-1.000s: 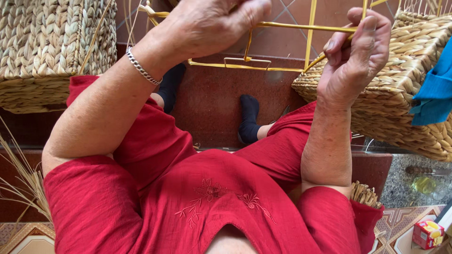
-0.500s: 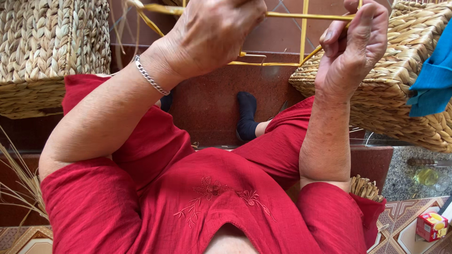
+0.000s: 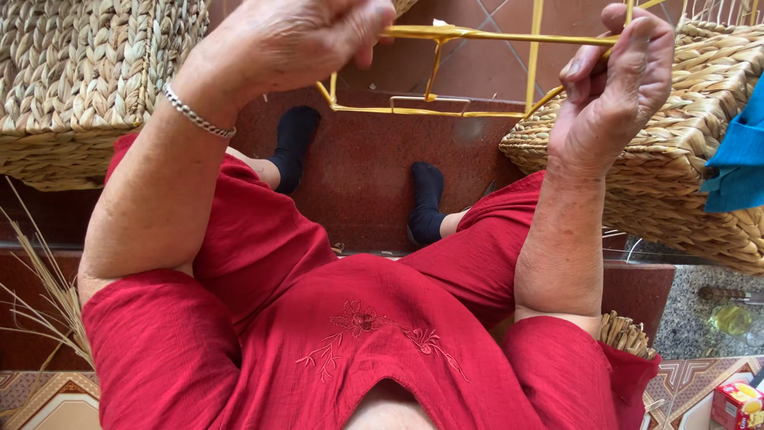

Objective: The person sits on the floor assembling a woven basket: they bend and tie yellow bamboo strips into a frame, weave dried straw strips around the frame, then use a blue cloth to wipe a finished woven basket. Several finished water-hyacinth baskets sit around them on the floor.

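The head view looks straight down over a seated person in red clothing, both forearms raised toward the top of the frame. The left hand (image 3: pixel 298 40) is curled shut around the top bar of a yellow wire frame (image 3: pixel 446 80), fingers folded over the rod where it meets a corner. A silver chain bracelet (image 3: pixel 199 115) sits on that wrist. The right hand (image 3: pixel 613 87) is also closed, pinching a slanting yellow rod of the same frame between thumb and bent fingers near the frame's right side. The frame hangs in the air between the two hands, above the floor and out in front of the knees, with its lower rectangle showing over the tiles.

Below the frame lies a floor of dark red-brown tiles (image 3: pixel 366 175), and two feet in black socks (image 3: pixel 426 199) rest on it, set apart. A large woven basket (image 3: pixel 87 72) of pale braided fibre stands at the left, and a second woven basket (image 3: pixel 676 159) leans in at the right, just beside the right hand. A blue cloth (image 3: pixel 736 159) drapes over that basket's right edge. Dry straw stalks (image 3: pixel 44 295) fan out at the lower left. At the lower right there is a speckled stone surface with a small yellow-red carton (image 3: pixel 736 402) and a bundle of cut reed ends (image 3: pixel 625 334) by the right elbow.
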